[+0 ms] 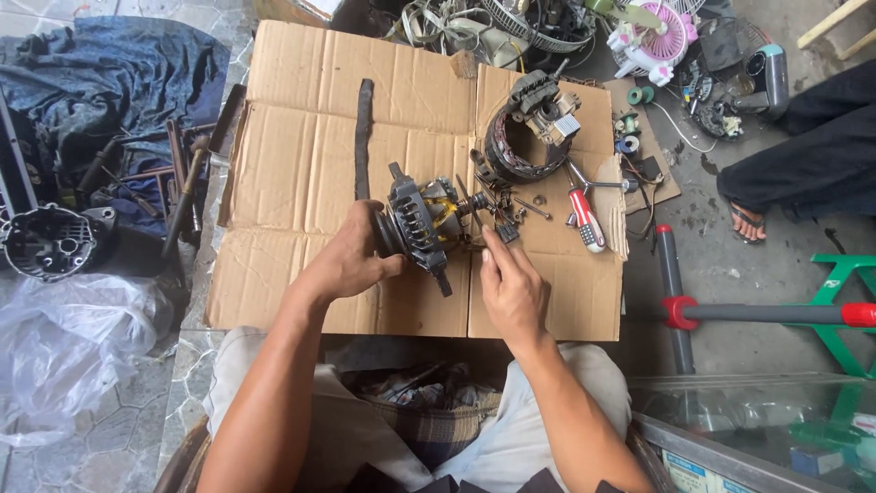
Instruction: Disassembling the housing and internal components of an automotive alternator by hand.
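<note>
Near the middle of the flattened cardboard sheet, your left hand is closed around the dark cast alternator half, its copper rotor showing. Keep that grip steady while your right hand, fingers pinched on a thin metal tool, probes it. The wound stator ring lies toward the far edge.

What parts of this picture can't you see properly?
- Head view: the left hand covers the near end of the dark motor part.
- Whatever the right hand pinches is too small to make out.
- The small bits on the cardboard are too tiny to name.
- The person sitting at right is cut off by the edge.
</note>
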